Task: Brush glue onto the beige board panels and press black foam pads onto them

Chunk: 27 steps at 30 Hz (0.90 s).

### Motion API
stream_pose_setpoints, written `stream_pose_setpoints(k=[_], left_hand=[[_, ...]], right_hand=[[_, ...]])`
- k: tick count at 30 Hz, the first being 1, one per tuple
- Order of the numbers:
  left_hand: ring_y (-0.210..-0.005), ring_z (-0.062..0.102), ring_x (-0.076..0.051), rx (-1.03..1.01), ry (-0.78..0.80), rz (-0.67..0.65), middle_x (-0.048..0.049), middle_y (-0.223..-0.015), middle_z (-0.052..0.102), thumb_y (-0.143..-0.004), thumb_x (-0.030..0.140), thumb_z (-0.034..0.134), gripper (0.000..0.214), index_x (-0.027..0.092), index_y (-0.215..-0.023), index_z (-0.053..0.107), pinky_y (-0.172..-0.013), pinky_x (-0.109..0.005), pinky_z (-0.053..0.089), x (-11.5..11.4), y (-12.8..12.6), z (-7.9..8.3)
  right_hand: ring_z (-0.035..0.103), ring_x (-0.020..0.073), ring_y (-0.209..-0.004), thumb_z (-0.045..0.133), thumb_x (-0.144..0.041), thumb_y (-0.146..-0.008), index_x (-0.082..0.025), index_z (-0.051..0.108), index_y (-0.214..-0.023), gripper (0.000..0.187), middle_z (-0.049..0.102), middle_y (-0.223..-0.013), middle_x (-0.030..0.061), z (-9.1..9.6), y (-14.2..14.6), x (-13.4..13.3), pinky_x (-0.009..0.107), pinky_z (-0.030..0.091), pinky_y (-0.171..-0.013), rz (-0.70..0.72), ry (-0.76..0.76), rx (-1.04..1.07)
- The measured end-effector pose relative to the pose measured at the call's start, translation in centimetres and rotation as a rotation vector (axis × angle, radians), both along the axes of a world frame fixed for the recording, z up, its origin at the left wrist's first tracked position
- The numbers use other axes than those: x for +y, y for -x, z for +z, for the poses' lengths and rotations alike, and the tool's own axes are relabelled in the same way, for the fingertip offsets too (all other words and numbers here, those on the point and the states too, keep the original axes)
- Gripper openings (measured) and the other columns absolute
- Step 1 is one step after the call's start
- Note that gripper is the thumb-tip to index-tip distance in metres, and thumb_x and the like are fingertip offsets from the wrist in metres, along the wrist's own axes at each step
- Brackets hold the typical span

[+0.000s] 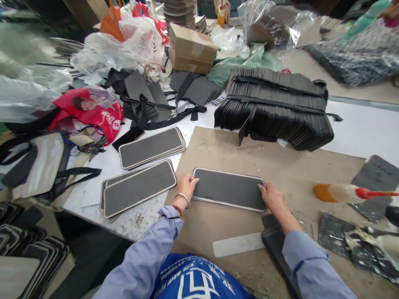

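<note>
A dark grey rounded panel with a pale rim (pixel 229 189) lies flat on a brown cardboard sheet (pixel 274 162) in front of me. My left hand (pixel 186 185) rests at the panel's left end, its fingers curled over the edge. My right hand (pixel 272 196) touches the panel's right end, with the fingers bent down on it. Both sleeves are light blue, and a bracelet and a bead string sit on the left wrist.
Two stacks of like panels (pixel 151 147) (pixel 139 187) lie left of the sheet. A big bundle of black pieces (pixel 277 108) stands behind it. A glue bottle (pixel 346 192) lies at right. Cardboard boxes (pixel 190 50), plastic bags and black straps crowd the back. A white strip (pixel 238 244) lies near me.
</note>
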<state>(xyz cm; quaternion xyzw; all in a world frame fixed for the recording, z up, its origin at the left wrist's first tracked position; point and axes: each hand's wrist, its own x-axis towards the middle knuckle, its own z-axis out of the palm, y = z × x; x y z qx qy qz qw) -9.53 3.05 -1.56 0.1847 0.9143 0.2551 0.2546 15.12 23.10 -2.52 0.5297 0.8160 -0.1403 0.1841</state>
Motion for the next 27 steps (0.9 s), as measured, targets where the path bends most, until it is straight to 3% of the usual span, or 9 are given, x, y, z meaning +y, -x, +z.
stream_pose_setpoints(k=[11,14,16,19,22,25,27], left_hand=[[-0.063,0.054,-0.015,0.065,0.054,-0.055,0.0000,-0.064,0.057,-0.071,0.035,0.060,0.019,0.018,-0.067,0.053,-0.063,-0.026,0.038,-0.5,0.0,-0.3],[-0.070,0.057,-0.018,0.194,0.043,-0.011,-0.0038,-0.072,0.060,-0.075,0.032,0.057,0.019,0.015,-0.083,0.054,-0.068,-0.029,0.042,-0.9,-0.5,-0.4],[-0.085,0.058,-0.021,0.370,0.004,-0.035,-0.0102,-0.087,0.062,-0.080,0.029,0.049,0.022,0.013,-0.092,0.055,-0.077,-0.033,0.043,-0.7,-1.2,-0.2],[-0.116,0.044,-0.026,0.573,-0.072,-0.339,-0.0148,-0.120,0.053,-0.084,0.033,0.041,0.035,0.014,-0.111,0.054,-0.097,-0.040,0.033,0.6,-2.7,-0.1],[-0.131,0.025,-0.028,0.543,-0.050,-0.708,-0.0107,-0.139,0.036,-0.083,0.045,0.042,0.050,0.023,-0.128,0.043,-0.106,-0.045,0.020,2.3,-3.9,-0.6],[-0.134,0.018,-0.029,0.513,0.028,-0.796,-0.0102,-0.144,0.029,-0.082,0.051,0.040,0.057,0.026,-0.133,0.036,-0.108,-0.048,0.013,3.2,-4.2,-1.6],[-0.135,0.016,-0.028,0.524,0.041,-0.800,-0.0102,-0.145,0.026,-0.082,0.052,0.038,0.058,0.027,-0.134,0.034,-0.109,-0.048,0.012,3.2,-4.2,-2.0]], right_hand=[[0.060,0.0222,-0.086,0.032,-0.039,-0.092,-0.011,0.052,-0.102,0.036,0.062,-0.093,0.0150,0.8,0.7,-0.7,0.029,0.041,-0.071,-0.077,0.022,-0.030],[0.060,0.0221,-0.086,0.034,-0.039,-0.092,-0.012,0.052,-0.101,0.034,0.061,-0.093,0.0147,0.9,0.7,-1.0,0.029,0.041,-0.071,-0.089,0.007,0.013],[0.059,0.0223,-0.085,0.036,-0.038,-0.091,-0.012,0.053,-0.100,0.032,0.061,-0.093,0.0142,1.0,0.7,-1.2,0.029,0.041,-0.070,-0.093,-0.007,0.052],[0.059,0.0223,-0.084,0.038,-0.036,-0.091,-0.012,0.053,-0.098,0.029,0.062,-0.091,0.0137,1.0,0.7,-1.4,0.028,0.040,-0.068,-0.095,-0.024,0.094],[0.059,0.0221,-0.082,0.039,-0.035,-0.090,-0.012,0.054,-0.095,0.028,0.062,-0.088,0.0132,1.1,0.2,-1.1,0.029,0.040,-0.068,-0.106,-0.016,0.114],[0.058,0.0246,-0.083,0.045,-0.040,-0.087,-0.010,0.054,-0.096,0.032,0.061,-0.086,0.0138,1.2,-0.1,-1.0,0.031,0.041,-0.069,-0.167,-0.063,0.135],[0.054,0.0283,-0.093,0.047,-0.039,-0.085,-0.007,0.053,-0.103,0.037,0.059,-0.095,0.0181,1.4,0.4,-1.6,0.035,0.040,-0.076,-0.198,-0.229,0.160]])
